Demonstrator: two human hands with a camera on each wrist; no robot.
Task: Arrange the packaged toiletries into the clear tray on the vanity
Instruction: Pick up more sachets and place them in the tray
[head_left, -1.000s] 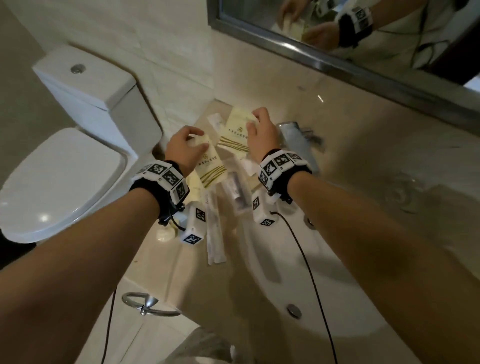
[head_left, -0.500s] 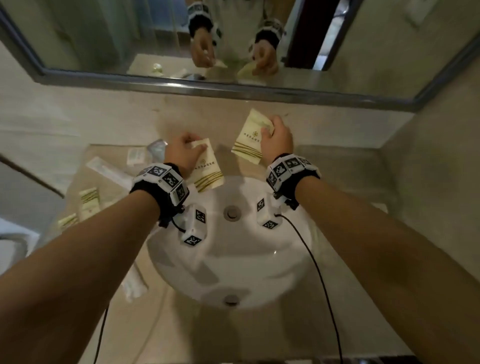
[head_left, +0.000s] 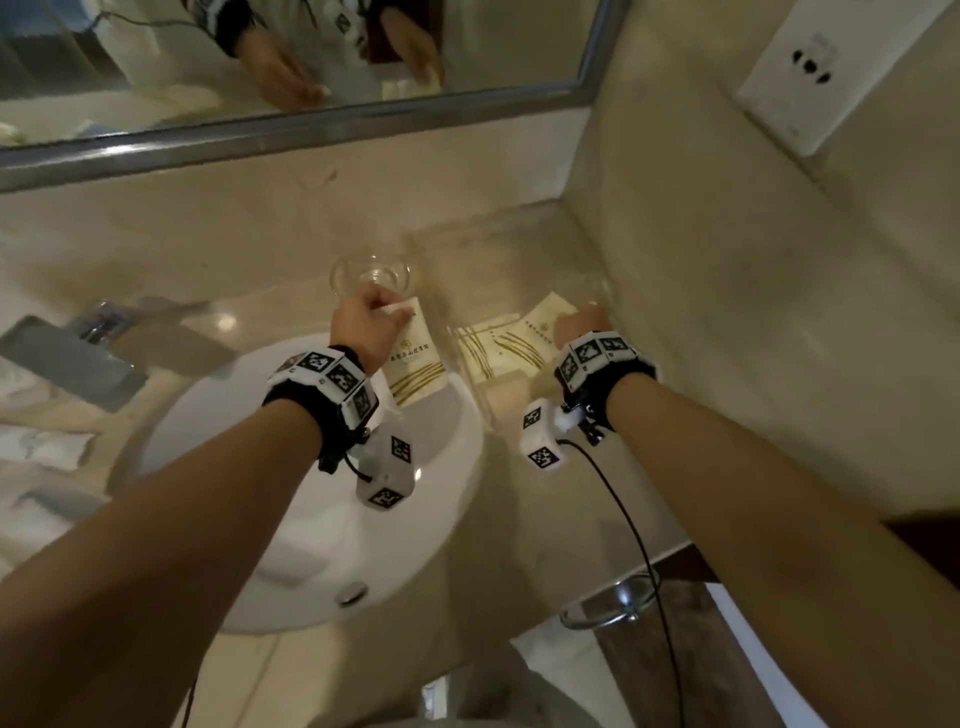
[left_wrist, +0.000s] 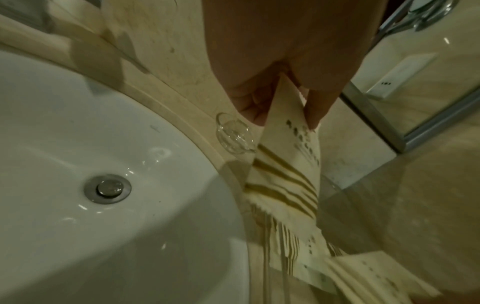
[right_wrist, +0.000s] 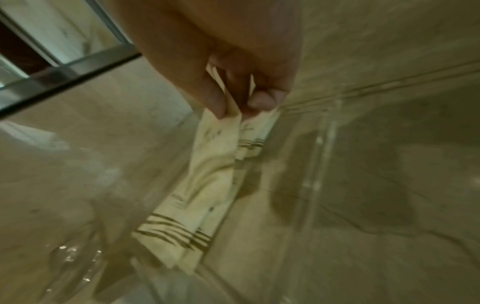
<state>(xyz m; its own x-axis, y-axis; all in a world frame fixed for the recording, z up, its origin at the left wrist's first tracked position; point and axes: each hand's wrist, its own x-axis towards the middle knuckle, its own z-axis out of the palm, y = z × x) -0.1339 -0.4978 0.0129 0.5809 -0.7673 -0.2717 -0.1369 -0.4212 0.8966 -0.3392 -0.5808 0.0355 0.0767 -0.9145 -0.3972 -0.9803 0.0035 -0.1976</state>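
Note:
My left hand pinches a cream toiletry packet with gold stripes by its top edge, hanging it over the sink rim just left of the clear tray. In the left wrist view the thumb and fingers clamp that packet. My right hand pinches a second cream packet, which lies inside the clear tray on the vanity's right side. The right wrist view shows this packet hanging from my fingertips beside the tray's clear wall.
A small clear glass dish stands on the counter just behind my left hand. The white sink basin lies below left, with the chrome faucet farther left. Loose white packets lie at the far left. The side wall runs close along the tray.
Both hands carried their packets from the left side of the vanity, over the sink, to the right. The right packet now lies in the clear tray; the left one hangs beside it.

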